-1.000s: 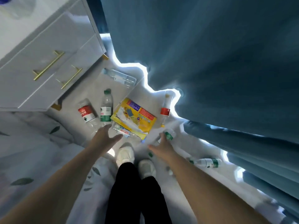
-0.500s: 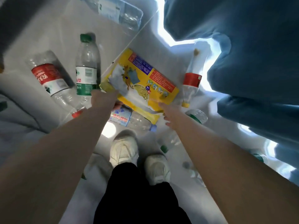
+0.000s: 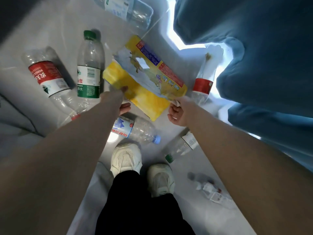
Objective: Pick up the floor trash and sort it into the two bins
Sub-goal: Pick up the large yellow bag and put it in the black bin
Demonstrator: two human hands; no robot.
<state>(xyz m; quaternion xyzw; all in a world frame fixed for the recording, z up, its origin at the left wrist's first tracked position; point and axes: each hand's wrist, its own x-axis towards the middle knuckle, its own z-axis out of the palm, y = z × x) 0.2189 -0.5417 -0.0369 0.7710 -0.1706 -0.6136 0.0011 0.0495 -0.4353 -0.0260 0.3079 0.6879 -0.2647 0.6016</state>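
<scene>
Left hand point(image 3: 116, 100) and right hand point(image 3: 179, 111) each pinch an edge of a yellow plastic bag point(image 3: 144, 82), empty bottles scattered on the floor point(image 3: 50, 31) around it

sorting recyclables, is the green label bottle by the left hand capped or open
Capped: the green-label bottle lies on its side, a green cap visible on its neck.

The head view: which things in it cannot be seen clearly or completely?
- Two bins: not in the head view at all.
- Clear bottle at top: cut off by the frame edge.
- Small trash near the right forearm: blurred, kind unclear.
- Green-capped bottle: partly hidden by the right forearm.
- Left hand fingers on the yellow package: mostly hidden by the hand itself.
</scene>
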